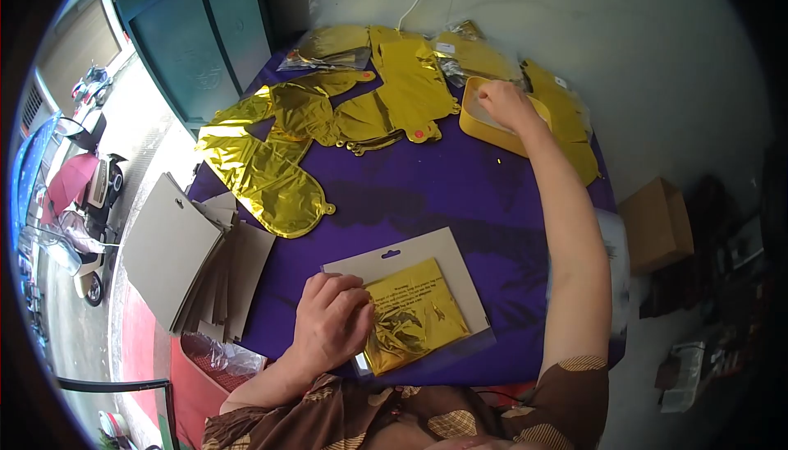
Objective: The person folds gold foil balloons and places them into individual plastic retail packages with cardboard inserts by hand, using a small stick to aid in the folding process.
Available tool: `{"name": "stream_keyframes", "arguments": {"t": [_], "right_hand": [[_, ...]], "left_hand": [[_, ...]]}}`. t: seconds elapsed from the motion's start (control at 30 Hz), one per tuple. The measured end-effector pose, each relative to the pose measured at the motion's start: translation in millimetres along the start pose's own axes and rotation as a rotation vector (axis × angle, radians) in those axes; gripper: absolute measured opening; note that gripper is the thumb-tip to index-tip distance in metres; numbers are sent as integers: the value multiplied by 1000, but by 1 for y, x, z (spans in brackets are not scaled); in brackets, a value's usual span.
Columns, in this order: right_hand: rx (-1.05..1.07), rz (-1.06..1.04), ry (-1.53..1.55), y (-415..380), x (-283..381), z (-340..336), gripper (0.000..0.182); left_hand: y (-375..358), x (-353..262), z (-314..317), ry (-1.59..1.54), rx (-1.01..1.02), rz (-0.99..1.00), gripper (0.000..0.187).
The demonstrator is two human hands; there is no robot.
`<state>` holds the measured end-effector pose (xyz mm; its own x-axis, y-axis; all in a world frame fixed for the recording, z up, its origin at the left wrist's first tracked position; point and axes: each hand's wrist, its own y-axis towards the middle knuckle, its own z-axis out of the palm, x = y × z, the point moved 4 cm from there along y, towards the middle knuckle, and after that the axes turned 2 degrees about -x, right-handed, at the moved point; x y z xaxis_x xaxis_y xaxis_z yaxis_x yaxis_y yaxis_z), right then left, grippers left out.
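Observation:
My right hand reaches into a yellow open box at the back right, its fingers drawn together; what they grip, if anything, is too small to see. My left hand is closed with curled fingers, at the left edge of a folded gold foil balloon. I cannot make out what is inside those fingers. The foil lies in a clear bag with printed warning text, on top of a grey card with a hanger slot.
Flat gold foil balloons spread over the purple tablecloth. A leaning stack of grey cards stands at left. More bagged gold foil lies along the back. A cardboard box is beyond the right edge, a red bin below left.

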<state>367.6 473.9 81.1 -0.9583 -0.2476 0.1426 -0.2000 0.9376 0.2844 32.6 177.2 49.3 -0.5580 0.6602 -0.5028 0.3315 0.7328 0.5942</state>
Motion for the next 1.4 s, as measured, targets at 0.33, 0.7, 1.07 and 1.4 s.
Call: {"name": "stream_keyframes", "arguments": {"t": [0.33, 0.7, 1.07, 1.4], "right_hand": [[48, -47, -86, 7, 2, 15, 7], [-673, 208, 448, -43, 20, -60, 17], [-203, 2, 689, -283, 117, -58, 13], [-169, -64, 225, -368, 129, -57, 9]], "left_hand": [[-1, 2, 1, -24, 27, -1, 20], [-2, 3, 5, 12, 2, 44, 21], [14, -50, 28, -28, 400, 234, 30], [20, -69, 84, 144, 545, 328, 44]]}}
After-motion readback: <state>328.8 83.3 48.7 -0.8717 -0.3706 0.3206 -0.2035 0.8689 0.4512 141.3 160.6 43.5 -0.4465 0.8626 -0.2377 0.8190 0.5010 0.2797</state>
